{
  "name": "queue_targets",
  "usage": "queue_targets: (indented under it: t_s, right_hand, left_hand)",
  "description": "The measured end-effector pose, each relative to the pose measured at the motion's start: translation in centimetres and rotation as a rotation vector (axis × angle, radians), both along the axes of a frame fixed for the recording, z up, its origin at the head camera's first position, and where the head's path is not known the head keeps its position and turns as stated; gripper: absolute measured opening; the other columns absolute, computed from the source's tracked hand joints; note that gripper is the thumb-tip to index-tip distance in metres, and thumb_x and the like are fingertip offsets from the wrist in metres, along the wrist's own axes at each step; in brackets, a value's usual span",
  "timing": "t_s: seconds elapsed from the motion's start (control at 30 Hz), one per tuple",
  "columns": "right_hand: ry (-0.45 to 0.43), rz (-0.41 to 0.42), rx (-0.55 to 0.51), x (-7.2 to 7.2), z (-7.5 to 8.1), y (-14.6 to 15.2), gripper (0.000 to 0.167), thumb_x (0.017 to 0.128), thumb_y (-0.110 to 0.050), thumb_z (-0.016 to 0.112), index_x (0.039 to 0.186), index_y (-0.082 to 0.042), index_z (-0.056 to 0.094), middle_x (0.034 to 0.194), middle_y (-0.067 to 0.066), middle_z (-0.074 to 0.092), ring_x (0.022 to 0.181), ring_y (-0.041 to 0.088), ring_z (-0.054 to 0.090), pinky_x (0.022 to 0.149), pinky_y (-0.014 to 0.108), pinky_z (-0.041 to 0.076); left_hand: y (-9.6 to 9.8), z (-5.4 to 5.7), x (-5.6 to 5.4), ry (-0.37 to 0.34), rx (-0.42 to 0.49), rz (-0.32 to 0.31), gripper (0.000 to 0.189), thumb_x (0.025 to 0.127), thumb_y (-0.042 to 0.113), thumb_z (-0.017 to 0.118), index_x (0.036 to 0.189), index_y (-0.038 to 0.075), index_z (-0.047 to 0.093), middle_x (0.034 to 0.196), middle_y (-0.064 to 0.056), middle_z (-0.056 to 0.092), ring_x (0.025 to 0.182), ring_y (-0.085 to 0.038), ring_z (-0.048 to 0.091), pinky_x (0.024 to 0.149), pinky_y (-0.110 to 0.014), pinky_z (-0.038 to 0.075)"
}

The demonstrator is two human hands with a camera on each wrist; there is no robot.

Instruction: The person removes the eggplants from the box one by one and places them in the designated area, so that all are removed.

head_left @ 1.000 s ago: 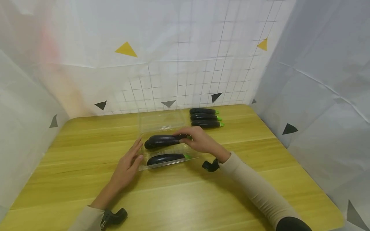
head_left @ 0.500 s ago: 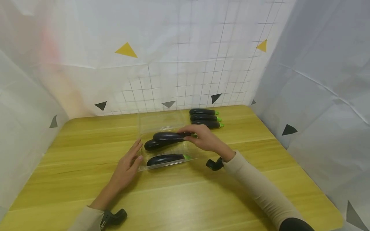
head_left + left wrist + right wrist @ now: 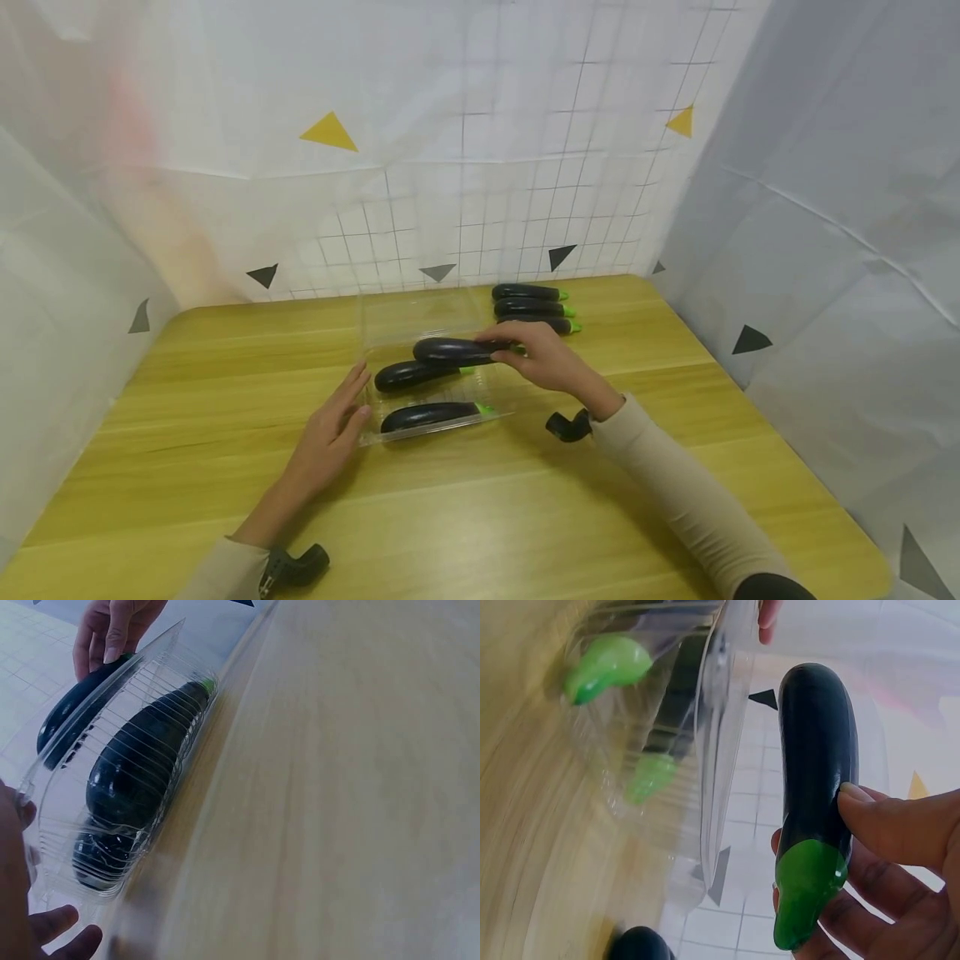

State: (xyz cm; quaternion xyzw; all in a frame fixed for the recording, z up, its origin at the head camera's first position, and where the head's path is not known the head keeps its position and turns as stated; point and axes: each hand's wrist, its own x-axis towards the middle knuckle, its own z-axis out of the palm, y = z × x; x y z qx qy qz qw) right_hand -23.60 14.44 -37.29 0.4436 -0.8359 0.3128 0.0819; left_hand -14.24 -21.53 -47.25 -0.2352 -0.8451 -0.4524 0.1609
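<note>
My right hand (image 3: pixel 543 357) pinches a dark eggplant (image 3: pixel 450 351) near its green stem end; in the right wrist view this eggplant (image 3: pixel 815 750) is above the rim of a clear plastic clamshell box (image 3: pixel 712 750). Two more eggplants lie inside the box: one toward the back (image 3: pixel 411 376), another along the front wall (image 3: pixel 429 415). At the box's left side rests my left hand (image 3: pixel 330 433), fingers fairly straight against the wall. The left wrist view shows the eggplants through the clear side (image 3: pixel 139 761).
Behind the box its clear lid (image 3: pixel 420 318) lies open. Three eggplants (image 3: pixel 531 308) lie in a row at the back right of the wooden table (image 3: pixel 465 517). White sheeting (image 3: pixel 247 83) encloses the back and sides.
My right hand has lifted the eggplant and carried it to the right and slightly back, off the one beneath it. The left hand has stayed at the box's side.
</note>
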Motion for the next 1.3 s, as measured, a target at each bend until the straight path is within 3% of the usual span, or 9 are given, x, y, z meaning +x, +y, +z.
queue_targets:
  t_s: [0.33,0.6,1.03,1.3]
  right_hand:
    - [-0.016,-0.056,0.020,0.0,0.3,1.2,0.036,0.093,0.000,0.076,0.128,-0.005,0.073,0.126,0.006,0.072,0.119,0.025,0.065,0.095,0.044,0.053]
    - [-0.047,-0.086,0.003,-0.1,0.3,1.8,0.035,0.093,0.002,0.076,0.127,-0.006,0.074,0.127,0.007,0.071,0.120,0.027,0.064,0.096,0.045,0.054]
    - [-0.083,-0.140,0.002,-0.3,0.1,3.4,0.035,0.093,0.002,0.075,0.127,-0.006,0.075,0.128,0.008,0.071,0.121,0.030,0.064,0.096,0.048,0.054]
    - [-0.114,-0.186,-0.007,-0.7,-0.2,4.5,0.034,0.094,0.002,0.074,0.127,-0.007,0.075,0.128,0.008,0.071,0.117,0.030,0.065,0.093,0.050,0.054]
  left_hand:
    - [0.0,0.0,0.0,-0.009,-0.013,0.007,0.052,0.110,0.011,0.054,0.159,0.002,0.040,0.168,-0.011,0.030,0.133,-0.037,0.055,0.108,-0.016,0.033]
    - [0.0,0.1,0.1,-0.019,-0.025,0.018,0.053,0.110,0.013,0.053,0.160,0.005,0.040,0.168,-0.009,0.030,0.129,-0.036,0.058,0.109,-0.023,0.035]
    - [0.0,0.0,0.1,-0.015,-0.017,0.010,0.052,0.110,0.013,0.053,0.160,0.004,0.040,0.168,-0.010,0.030,0.127,-0.037,0.060,0.108,-0.019,0.034]
    - [0.0,-0.1,0.1,-0.015,-0.018,0.009,0.052,0.110,0.013,0.053,0.160,0.003,0.040,0.168,-0.009,0.030,0.125,-0.036,0.061,0.107,-0.022,0.037]
